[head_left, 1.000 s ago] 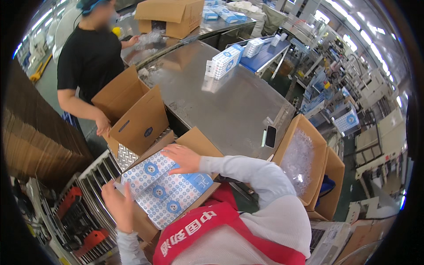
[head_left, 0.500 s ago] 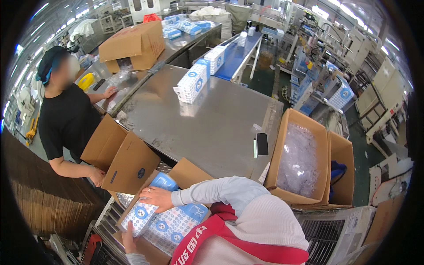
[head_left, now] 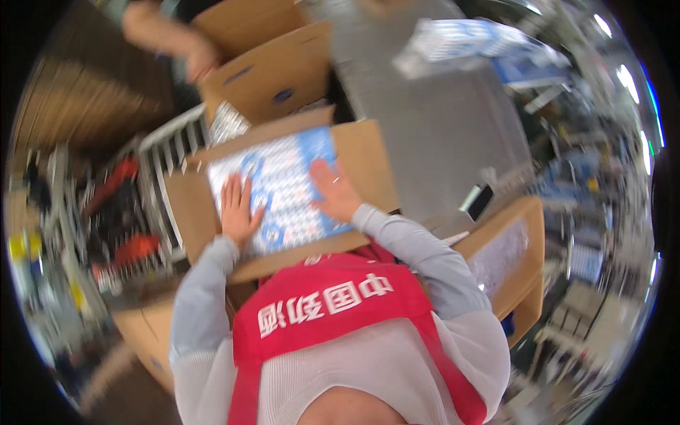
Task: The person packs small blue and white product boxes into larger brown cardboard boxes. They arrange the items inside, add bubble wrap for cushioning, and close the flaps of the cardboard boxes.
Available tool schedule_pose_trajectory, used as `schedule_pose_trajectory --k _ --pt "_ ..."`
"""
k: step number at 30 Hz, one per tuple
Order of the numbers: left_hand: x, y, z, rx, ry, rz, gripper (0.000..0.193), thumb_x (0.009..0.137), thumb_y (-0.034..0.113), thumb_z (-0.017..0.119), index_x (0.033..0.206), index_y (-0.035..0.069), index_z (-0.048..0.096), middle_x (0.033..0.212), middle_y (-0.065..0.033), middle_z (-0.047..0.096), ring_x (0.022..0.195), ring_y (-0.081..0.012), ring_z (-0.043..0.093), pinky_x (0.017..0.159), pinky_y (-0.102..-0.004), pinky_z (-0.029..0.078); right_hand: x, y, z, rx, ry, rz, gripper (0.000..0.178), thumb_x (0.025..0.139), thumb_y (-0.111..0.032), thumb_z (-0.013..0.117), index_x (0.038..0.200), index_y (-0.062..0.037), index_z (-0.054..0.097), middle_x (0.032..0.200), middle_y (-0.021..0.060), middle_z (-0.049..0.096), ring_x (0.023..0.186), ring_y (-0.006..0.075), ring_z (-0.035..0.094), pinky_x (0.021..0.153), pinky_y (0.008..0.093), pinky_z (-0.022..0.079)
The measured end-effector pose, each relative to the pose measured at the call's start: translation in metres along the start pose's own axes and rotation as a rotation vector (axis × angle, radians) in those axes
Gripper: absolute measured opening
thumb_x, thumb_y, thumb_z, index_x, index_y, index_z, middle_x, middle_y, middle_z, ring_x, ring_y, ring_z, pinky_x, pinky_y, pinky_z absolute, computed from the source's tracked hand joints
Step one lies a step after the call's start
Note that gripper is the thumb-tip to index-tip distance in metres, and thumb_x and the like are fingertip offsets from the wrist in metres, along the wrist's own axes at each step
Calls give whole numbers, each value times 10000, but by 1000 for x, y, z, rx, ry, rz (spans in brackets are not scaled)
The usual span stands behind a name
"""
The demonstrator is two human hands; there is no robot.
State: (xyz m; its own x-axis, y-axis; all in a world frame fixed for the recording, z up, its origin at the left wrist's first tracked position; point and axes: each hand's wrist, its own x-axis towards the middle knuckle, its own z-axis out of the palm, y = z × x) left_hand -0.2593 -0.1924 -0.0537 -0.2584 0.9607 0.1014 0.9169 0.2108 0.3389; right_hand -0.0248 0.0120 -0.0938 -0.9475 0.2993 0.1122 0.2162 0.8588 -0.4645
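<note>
We have both hands laid palm-down on the printed blue-and-white packs (head_left: 285, 202) that fill an open cardboard carton (head_left: 370, 164). Our left hand (head_left: 239, 212) rests on their left part, fingers a little spread and thumb out to the side; our right hand (head_left: 336, 191) rests on their right part, open, its fingers blurred. Neither pinches anything. The packs lie under and between our hands, and the carton's side flaps stand folded out beyond each of them.

Ahead of our hands stands a second open carton (head_left: 276, 81), with a co-worker's hand (head_left: 203, 64) at its left edge. Left of our left hand runs a roller conveyor (head_left: 161, 152). Right of our right hand spreads the metal worktop (head_left: 432, 127), bearing a smartphone (head_left: 480, 203) near its edge and, farther ahead, blurred packs (head_left: 460, 42). Beyond our right forearm, a carton (head_left: 536, 216) holds clear plastic (head_left: 501, 256).
</note>
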Motion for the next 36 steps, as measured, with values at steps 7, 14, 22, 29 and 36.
schedule_pose_trajectory --k 7,14,22,29,36 --pt "-38 -5 -73 450 162 -305 754 879 290 629 1501 58 271 1538 -207 258 1438 -409 169 1151 -566 133 -60 109 30 225 284 871 780 884 -520 608 1327 98 435 1410 324 377 1316 421 368 1104 470 286" --pt "-106 57 -127 -509 -172 -583 937 840 293 711 1511 -12 134 1466 -257 347 1330 -368 408 1078 -394 365 -22 2 -132 551 61 392 733 879 -360 674 1425 17 361 1117 194 672 986 343 669 841 399 523" --pt "-54 46 -77 -540 -977 -164 1388 620 787 684 1463 -139 85 1519 -330 176 1426 -411 217 1152 -463 239 61 -46 -31 19 -636 268 812 954 -495 440 1504 11 122 1101 293 625 910 450 632 813 494 502" --pt "-43 18 1 -105 -42 -646 1443 452 787 757 1542 99 109 1562 -286 73 1431 -500 79 1044 -751 67 94 -64 -117 38 53 -387 583 806 -167 670 1344 -26 493 1083 161 615 1044 366 553 911 461 424" --pt "-40 32 44 -1029 481 -774 1171 781 475 768 1517 5 -12 1329 -305 499 1194 -386 552 1032 -373 418 -38 18 -54 -405 -35 -159 556 926 -269 561 1346 57 400 1378 229 440 1318 418 372 1115 599 217"
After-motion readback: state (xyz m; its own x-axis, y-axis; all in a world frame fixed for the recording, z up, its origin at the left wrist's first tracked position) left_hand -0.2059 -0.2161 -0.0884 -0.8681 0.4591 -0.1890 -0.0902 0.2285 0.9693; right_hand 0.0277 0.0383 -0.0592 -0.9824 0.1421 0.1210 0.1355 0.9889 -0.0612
